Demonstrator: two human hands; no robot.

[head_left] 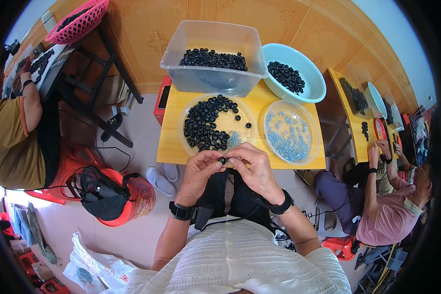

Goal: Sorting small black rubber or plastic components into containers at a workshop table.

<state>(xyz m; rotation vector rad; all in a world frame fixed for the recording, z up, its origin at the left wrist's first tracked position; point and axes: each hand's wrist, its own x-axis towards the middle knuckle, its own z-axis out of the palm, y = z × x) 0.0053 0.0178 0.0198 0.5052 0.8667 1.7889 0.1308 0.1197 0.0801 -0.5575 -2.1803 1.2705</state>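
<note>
Just off the front edge of the yellow table (171, 156), my two hands meet in front of my body. My left hand (203, 172) pinches a small black round part (223, 160) between thumb and fingers. Against that part press the fingertips of my right hand (255, 169), closed in a pinch; what lies in them is too small to make out. Right behind the hands is a round clear tray (247, 113) with many black round parts (203, 120) and a small heap of bluish-silver bits (234, 138). To its right, a second round clear tray (292, 132) holds similar bits.
At the table's back stand a clear plastic bin (213, 81) and a light-blue basin (318, 90), both with black parts. A red bucket (139, 198) and grey slippers (160, 182) are on the left floor. People sit at tables left (22, 142) and right (387, 220).
</note>
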